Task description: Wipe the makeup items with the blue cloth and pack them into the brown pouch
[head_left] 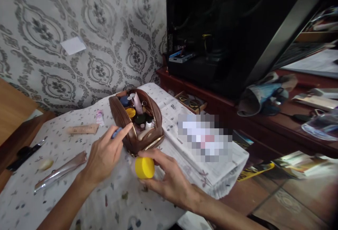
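A yellow round jar or lid (pixel 144 167) is pinched between the thumb and fingers of my right hand (pixel 173 179), just in front of the bag. My left hand (pixel 105 152) has its fingers stretched apart, the forefinger reaching the left side of the brown toiletry bag (pixel 118 114). A small blue thing (pixel 116 132) shows between those fingers; whether it is held or lies behind them I cannot tell. The bag stands unzipped. Inside are a yellow round container (pixel 130 113), a pale pink tube (pixel 137 104), a dark round jar (pixel 139 119) and several small items.
On the patterned cloth (pixel 105 202) to the left lie a beige tube (pixel 83 129), a small pink tube (pixel 100 118), a silvery pouch (pixel 60 172) and a pale egg-shaped item (pixel 45 164). Behind to the right, a large black television (pixel 224 40) stands on a reddish cabinet (pixel 165 77).
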Action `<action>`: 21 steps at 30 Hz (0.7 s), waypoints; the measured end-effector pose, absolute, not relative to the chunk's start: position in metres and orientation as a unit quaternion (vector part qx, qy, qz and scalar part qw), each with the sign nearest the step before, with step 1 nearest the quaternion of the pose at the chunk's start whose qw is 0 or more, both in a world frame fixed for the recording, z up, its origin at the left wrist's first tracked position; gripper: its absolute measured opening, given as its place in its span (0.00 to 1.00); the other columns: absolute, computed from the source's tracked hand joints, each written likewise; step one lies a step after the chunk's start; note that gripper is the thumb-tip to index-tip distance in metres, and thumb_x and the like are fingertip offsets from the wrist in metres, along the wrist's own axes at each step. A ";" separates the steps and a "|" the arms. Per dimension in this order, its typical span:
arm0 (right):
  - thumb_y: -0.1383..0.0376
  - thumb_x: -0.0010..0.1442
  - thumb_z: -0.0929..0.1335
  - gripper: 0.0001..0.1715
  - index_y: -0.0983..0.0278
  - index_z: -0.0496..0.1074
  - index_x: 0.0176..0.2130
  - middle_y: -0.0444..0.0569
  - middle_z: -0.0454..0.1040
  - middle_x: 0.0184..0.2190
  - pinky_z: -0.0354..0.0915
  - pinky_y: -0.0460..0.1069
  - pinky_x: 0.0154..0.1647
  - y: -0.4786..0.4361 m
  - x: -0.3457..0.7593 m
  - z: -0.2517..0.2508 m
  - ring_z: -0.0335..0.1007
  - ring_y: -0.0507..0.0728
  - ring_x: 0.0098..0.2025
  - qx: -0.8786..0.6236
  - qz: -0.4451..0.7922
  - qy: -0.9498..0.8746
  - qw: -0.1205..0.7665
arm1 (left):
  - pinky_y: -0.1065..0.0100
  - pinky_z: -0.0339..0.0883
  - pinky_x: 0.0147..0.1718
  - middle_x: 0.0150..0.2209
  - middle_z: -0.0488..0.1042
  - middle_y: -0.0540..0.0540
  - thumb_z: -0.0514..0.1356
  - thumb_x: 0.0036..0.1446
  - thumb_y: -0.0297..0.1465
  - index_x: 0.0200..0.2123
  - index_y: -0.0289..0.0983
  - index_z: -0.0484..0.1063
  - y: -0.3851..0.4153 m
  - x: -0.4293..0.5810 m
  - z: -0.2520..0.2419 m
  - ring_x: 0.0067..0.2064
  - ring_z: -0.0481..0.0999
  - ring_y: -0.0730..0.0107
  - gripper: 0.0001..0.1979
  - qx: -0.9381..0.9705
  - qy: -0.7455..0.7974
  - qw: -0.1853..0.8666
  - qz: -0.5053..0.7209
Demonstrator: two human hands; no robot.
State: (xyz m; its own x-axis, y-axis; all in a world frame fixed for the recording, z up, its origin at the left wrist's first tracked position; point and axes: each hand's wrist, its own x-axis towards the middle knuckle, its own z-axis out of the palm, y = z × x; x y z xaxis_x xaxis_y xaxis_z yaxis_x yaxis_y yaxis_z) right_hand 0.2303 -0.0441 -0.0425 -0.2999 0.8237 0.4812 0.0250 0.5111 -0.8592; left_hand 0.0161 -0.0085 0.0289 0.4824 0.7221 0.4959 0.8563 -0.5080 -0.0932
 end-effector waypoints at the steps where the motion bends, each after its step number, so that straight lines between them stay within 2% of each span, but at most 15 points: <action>1: 0.67 0.54 0.76 0.26 0.60 0.72 0.52 0.48 0.78 0.44 0.71 0.50 0.47 -0.044 0.237 -0.043 0.75 0.56 0.45 -0.314 0.390 -0.702 0.505 | 0.73 0.64 0.28 0.41 0.73 0.47 0.47 0.67 0.25 0.62 0.42 0.67 -0.006 0.016 0.029 0.30 0.73 0.74 0.24 -0.846 -0.451 0.209 -0.191; 5: 0.66 0.57 0.74 0.26 0.57 0.70 0.54 0.48 0.78 0.45 0.72 0.50 0.46 -0.038 0.262 -0.038 0.75 0.56 0.45 -0.359 0.389 -0.679 0.509 | 0.72 0.63 0.29 0.38 0.74 0.46 0.50 0.66 0.23 0.57 0.37 0.70 -0.007 0.012 0.024 0.33 0.75 0.72 0.20 -0.841 -0.411 0.293 -0.195; 9: 0.60 0.58 0.74 0.23 0.58 0.71 0.52 0.49 0.78 0.46 0.72 0.51 0.48 -0.023 0.282 -0.013 0.76 0.57 0.46 -0.373 0.400 -0.647 0.531 | 0.72 0.65 0.32 0.38 0.74 0.45 0.51 0.65 0.22 0.58 0.36 0.68 -0.013 0.009 0.017 0.31 0.74 0.72 0.20 -0.842 -0.421 0.257 -0.219; 13: 0.61 0.57 0.74 0.21 0.59 0.70 0.50 0.48 0.77 0.44 0.73 0.51 0.45 -0.001 0.288 0.020 0.75 0.57 0.44 -0.377 0.411 -0.646 0.521 | 0.70 0.66 0.41 0.39 0.74 0.46 0.52 0.64 0.19 0.59 0.38 0.68 -0.015 0.011 0.009 0.35 0.76 0.71 0.22 -0.827 -0.441 0.250 -0.244; 17: 0.67 0.56 0.73 0.21 0.59 0.69 0.50 0.45 0.76 0.43 0.71 0.50 0.44 0.031 0.275 0.047 0.74 0.56 0.43 -0.356 0.379 -0.707 0.479 | 0.71 0.65 0.39 0.40 0.73 0.44 0.52 0.64 0.18 0.60 0.36 0.66 -0.015 0.014 0.007 0.35 0.74 0.71 0.23 -0.830 -0.436 0.240 -0.251; 21: 0.70 0.56 0.73 0.20 0.62 0.70 0.48 0.47 0.73 0.44 0.68 0.49 0.44 0.066 0.244 0.060 0.71 0.54 0.43 -0.310 0.280 -0.822 0.387 | 0.71 0.64 0.36 0.39 0.72 0.43 0.52 0.63 0.18 0.59 0.34 0.66 -0.015 0.014 0.006 0.36 0.73 0.70 0.22 -0.834 -0.428 0.235 -0.256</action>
State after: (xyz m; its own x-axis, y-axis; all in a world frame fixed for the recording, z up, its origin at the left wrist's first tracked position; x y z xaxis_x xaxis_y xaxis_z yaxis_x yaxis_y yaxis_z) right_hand 0.2445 0.0655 0.0598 -0.5084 0.7259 0.4632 0.2918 0.6513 -0.7005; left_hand 0.0143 -0.0153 0.0056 0.5023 0.5944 0.6280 0.8347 -0.5230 -0.1725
